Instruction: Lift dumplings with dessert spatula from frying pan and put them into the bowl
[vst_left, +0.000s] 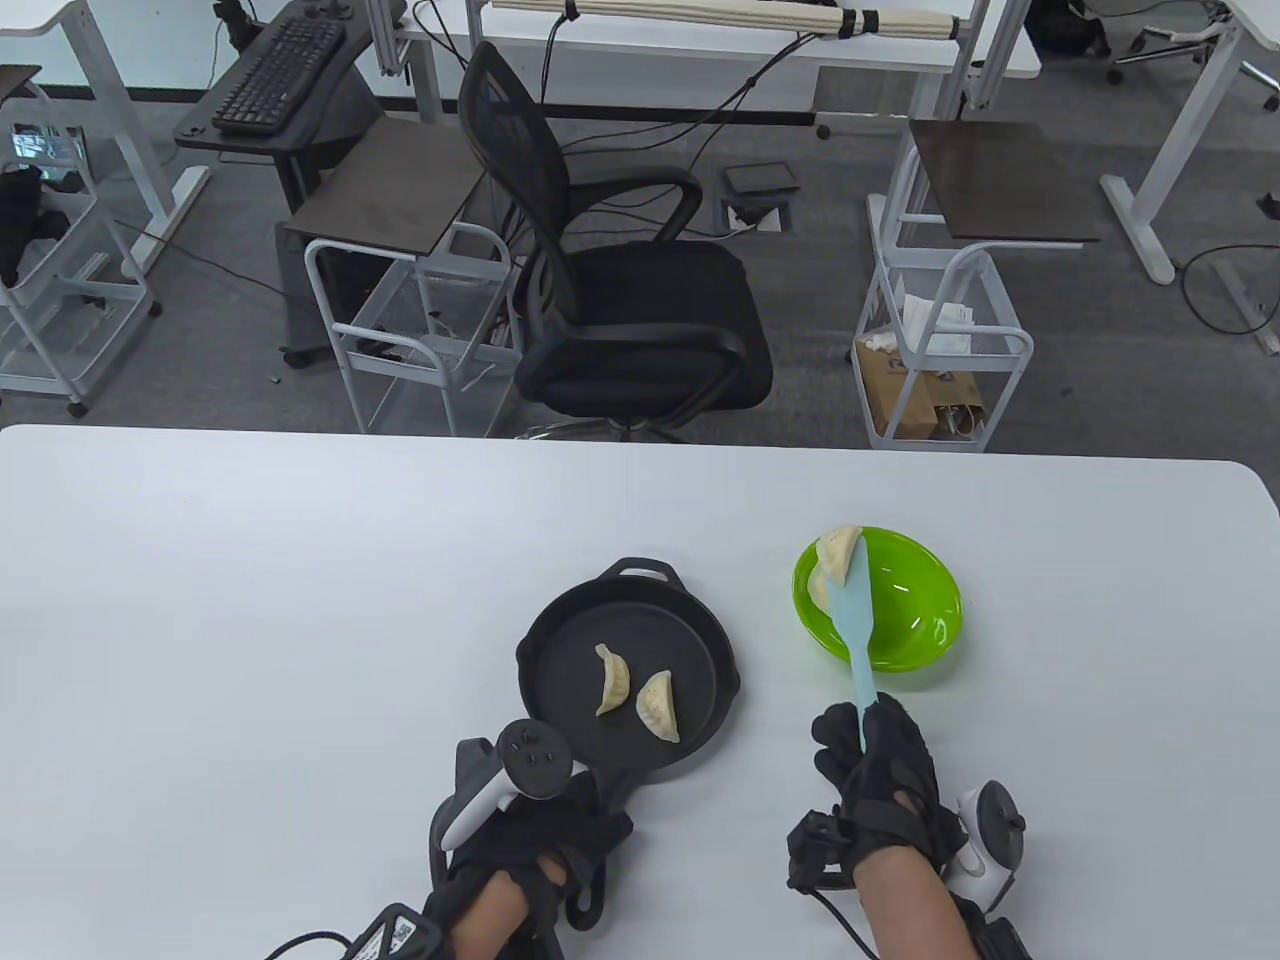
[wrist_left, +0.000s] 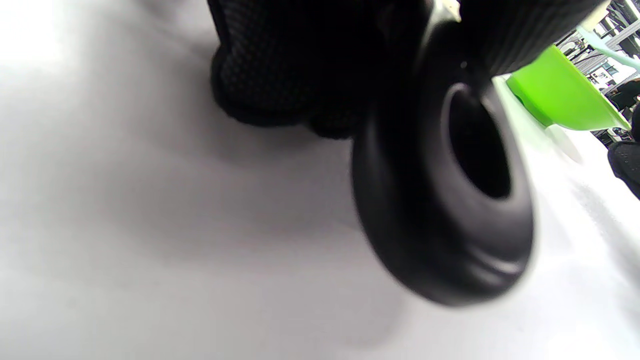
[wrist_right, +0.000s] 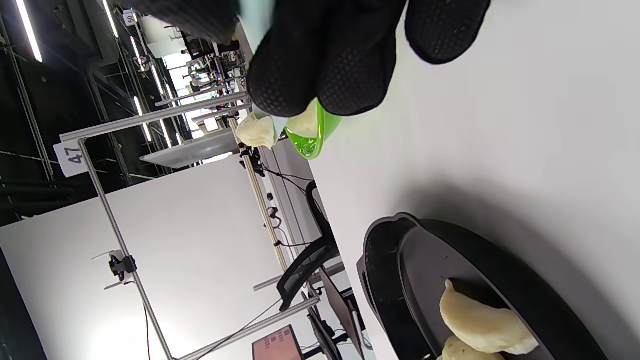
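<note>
Right hand (vst_left: 880, 775) grips the pale blue spatula (vst_left: 855, 625) by its handle, blade over the green bowl (vst_left: 915, 610), carrying one dumpling (vst_left: 838, 556) at the bowl's far-left rim. Left of the bowl, black frying pan (vst_left: 560, 640) holds two dumplings (vst_left: 637, 695). Left hand (vst_left: 525, 835) curls round the pan's handle.

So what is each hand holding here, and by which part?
Right hand grips the spatula by its handle end; left hand grips the frying pan handle.
</note>
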